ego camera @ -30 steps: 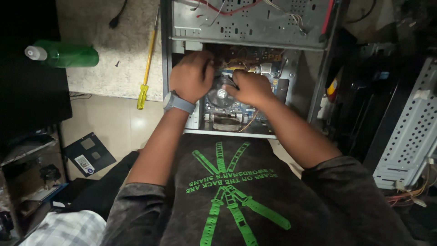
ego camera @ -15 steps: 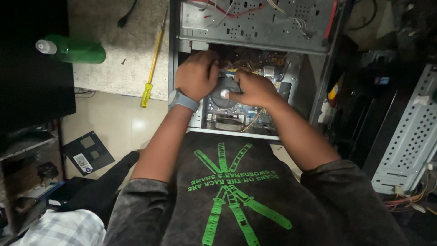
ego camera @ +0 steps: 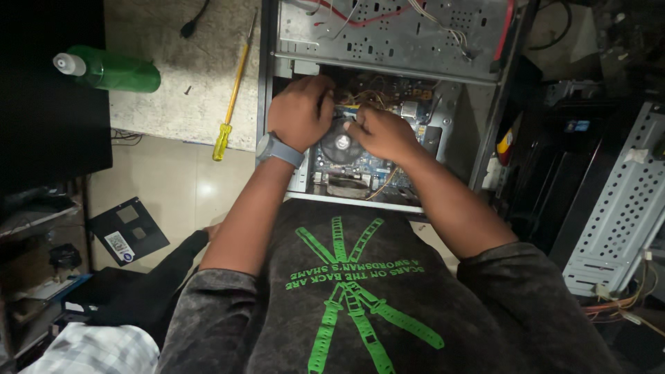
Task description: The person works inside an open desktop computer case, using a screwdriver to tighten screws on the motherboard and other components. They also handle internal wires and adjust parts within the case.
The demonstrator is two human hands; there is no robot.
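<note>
Below, an open computer case (ego camera: 388, 41) lies on its side. Inside it, the left hand (ego camera: 299, 111) and right hand (ego camera: 379, 133) curl together over the round cooling fan (ego camera: 341, 144); exact grip hidden. Nearby: yellow screwdriver (ego camera: 232, 97), green bottle (ego camera: 111, 69).

A worn grey stone worktop (ego camera: 173, 90) stands over a glossy cream tiled floor (ego camera: 180, 201) that catches a glare of overhead light; dim shelving (ego camera: 34, 228) lines the left edge; a perforated grey metal panel (ego camera: 616, 208) leans in shadow at right.
</note>
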